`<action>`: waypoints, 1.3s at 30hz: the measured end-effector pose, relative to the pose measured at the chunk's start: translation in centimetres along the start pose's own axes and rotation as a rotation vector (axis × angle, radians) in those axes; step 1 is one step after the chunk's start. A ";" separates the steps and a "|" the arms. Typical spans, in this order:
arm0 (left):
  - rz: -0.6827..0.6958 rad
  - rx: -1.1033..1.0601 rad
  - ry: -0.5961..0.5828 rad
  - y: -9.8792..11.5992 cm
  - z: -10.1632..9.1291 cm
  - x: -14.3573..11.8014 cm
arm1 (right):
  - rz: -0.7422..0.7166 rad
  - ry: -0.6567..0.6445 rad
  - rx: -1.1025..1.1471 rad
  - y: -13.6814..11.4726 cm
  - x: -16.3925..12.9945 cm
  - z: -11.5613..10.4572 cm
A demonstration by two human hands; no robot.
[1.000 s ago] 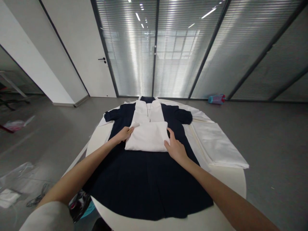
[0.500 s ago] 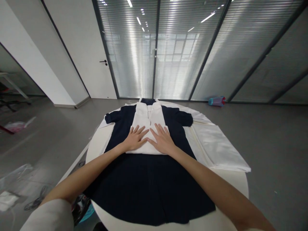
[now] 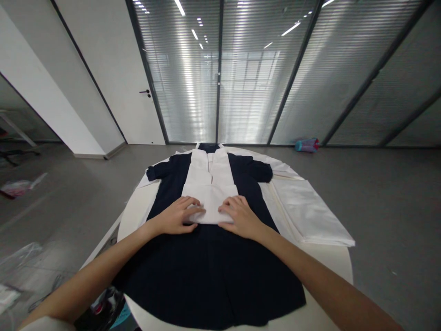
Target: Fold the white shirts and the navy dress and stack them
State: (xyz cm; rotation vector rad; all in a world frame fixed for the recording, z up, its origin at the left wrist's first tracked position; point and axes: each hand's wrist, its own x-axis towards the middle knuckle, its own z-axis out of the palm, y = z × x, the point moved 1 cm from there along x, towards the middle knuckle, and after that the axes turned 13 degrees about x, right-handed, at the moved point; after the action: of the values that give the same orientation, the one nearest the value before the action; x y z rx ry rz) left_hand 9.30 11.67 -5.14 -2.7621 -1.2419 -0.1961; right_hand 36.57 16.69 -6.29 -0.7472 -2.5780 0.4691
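A navy short-sleeved garment (image 3: pixel 213 276) is spread on a round white table (image 3: pixel 330 262). On its middle lies a white folded garment (image 3: pixel 212 197), its straight near edge crossing the navy cloth. My left hand (image 3: pixel 179 215) rests at the left end of that edge, fingers bent over the white cloth and thumb apart from them at the edge. Mirroring it, my right hand (image 3: pixel 241 216) touches the right end, fingers curled and thumb separate. Neither hand visibly pinches the fabric, though the thumb tips lie close to the edge.
Folded white cloth (image 3: pixel 310 211) lies at the table's right side. Beyond stand a glass partition with blinds (image 3: pixel 248 92) and a white door (image 3: pixel 113 69). A blue and pink container (image 3: pixel 306 145) lies on the floor. Clear plastic (image 3: pixel 20 257) and cables are on the floor at left.
Both hands have drawn back toward me and slightly apart, from lying flat on the white garment to its near edge. Their fingers have gone from spread to bent.
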 end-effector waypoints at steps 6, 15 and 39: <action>-0.103 0.228 0.014 1.3 0.0 -3.1 | -0.052 0.002 -0.205 -1.2 -2.9 -0.9; -0.042 0.396 0.144 1.1 0.6 -2.5 | -0.079 0.117 -0.254 -1.2 -2.6 -1.2; 0.322 -0.134 0.179 15.3 -6.2 5.6 | 1.058 0.824 1.214 -2.6 -14.3 -4.0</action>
State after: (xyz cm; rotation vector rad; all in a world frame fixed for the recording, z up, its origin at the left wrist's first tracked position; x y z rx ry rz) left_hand 24.00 4.79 1.23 -2.9277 -0.7563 -0.4996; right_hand 48.36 7.37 -5.95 -1.2986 -0.6847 1.4160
